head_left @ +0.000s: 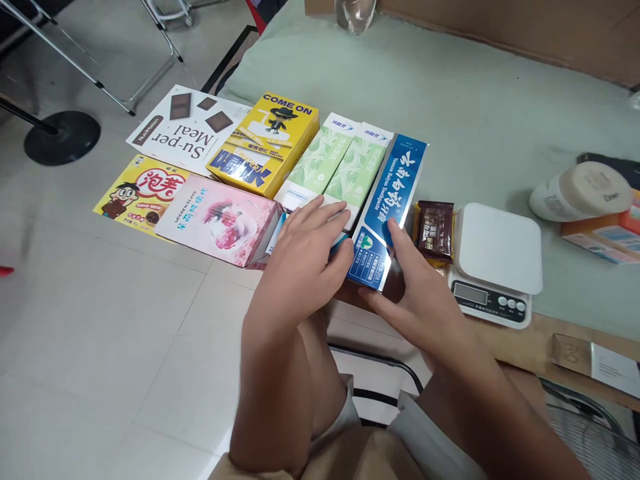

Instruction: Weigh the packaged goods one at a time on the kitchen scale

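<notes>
My left hand lies palm down with fingers stretched over the near ends of two green-and-white boxes. A light-blue box edge shows beneath it; the rest is hidden. My right hand grips the near corner of a blue toothpaste box, thumb at its end and a finger on its top face. That box lies flat against the green-and-white pair. A pink box sits left of my left hand, and a yellow box stands behind it.
Further left lie a white "Su-per Meal" box and a yellow snack box. Right of my hand are a brown snack packet, a white kitchen scale, a white bottle and an orange box. A glass stands behind.
</notes>
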`<state>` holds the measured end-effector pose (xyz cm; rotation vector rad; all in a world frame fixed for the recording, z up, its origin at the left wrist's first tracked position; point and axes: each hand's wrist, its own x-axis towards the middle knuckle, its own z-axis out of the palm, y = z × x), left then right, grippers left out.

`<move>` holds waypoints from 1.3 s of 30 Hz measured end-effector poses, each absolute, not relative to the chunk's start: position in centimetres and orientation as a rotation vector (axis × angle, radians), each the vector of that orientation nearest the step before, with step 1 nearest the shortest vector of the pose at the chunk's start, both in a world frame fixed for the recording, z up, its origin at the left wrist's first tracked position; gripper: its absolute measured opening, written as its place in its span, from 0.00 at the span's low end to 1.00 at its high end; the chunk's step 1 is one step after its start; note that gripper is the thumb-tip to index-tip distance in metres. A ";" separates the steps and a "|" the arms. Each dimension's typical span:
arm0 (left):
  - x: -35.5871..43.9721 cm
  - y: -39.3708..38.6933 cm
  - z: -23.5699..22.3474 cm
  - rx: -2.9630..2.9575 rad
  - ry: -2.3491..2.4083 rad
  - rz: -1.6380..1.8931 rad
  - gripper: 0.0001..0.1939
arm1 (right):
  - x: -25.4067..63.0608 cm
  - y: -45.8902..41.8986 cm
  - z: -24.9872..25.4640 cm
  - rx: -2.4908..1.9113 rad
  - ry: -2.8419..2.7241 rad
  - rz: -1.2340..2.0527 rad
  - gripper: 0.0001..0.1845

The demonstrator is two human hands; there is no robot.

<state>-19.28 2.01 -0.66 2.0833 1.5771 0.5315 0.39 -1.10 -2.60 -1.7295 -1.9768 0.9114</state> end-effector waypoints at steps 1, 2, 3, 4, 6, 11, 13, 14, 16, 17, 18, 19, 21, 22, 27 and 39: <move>-19.3 2.0 -0.7 2.085 1.575 0.538 0.26 | 0.5 -1.1 -2.6 -1.715 -1.972 0.929 0.52; -19.3 2.0 -0.7 2.085 1.574 0.545 0.25 | 0.5 -1.1 -2.7 -1.698 -1.973 0.940 0.52; -19.4 2.0 -0.7 2.084 1.569 0.551 0.25 | 0.6 -1.1 -2.7 -1.682 -1.979 0.946 0.53; -19.4 2.1 -0.7 2.084 1.563 0.557 0.24 | 0.7 -1.1 -2.8 -1.666 -1.987 0.947 0.53; -19.4 2.1 -0.8 2.085 1.554 0.570 0.23 | 0.7 -1.1 -2.9 -1.637 -2.002 0.940 0.53; -19.4 2.2 -0.7 2.079 1.553 0.561 0.24 | 0.7 -1.1 -2.8 -1.637 -2.004 0.929 0.52; -19.3 2.2 -0.6 2.078 1.561 0.548 0.24 | 0.7 -1.0 -2.8 -1.650 -2.006 0.930 0.52; -19.3 2.2 -0.6 2.077 1.565 0.546 0.24 | 0.7 -1.0 -2.8 -1.658 -2.009 0.932 0.51; -19.2 2.2 -0.7 2.070 1.565 0.553 0.24 | 0.6 -1.0 -2.8 -1.676 -2.009 0.931 0.51; -19.2 2.3 -0.7 2.060 1.566 0.563 0.24 | 0.5 -1.1 -2.8 -1.687 -2.006 0.929 0.51; -19.2 2.3 -0.7 2.045 1.567 0.573 0.23 | 0.4 -1.1 -2.8 -1.700 -2.001 0.928 0.52; -19.2 2.3 -0.7 2.027 1.572 0.587 0.23 | 0.3 -1.2 -2.7 -1.712 -1.999 0.934 0.52; -19.2 2.4 -0.7 1.991 1.591 0.649 0.21 | 0.3 -1.4 -2.3 -1.728 -2.003 0.953 0.53; -19.1 2.3 -0.5 1.979 1.609 0.715 0.20 | 0.4 -1.5 -2.0 -1.726 -2.011 0.959 0.53; -16.6 1.3 0.9 1.859 1.553 1.365 0.14 | 2.7 -2.1 0.6 -1.599 -2.043 0.833 0.43; 2.2 -1.1 0.6 2.148 0.811 0.947 0.09 | 21.9 -8.7 5.4 -2.052 -1.763 0.334 0.28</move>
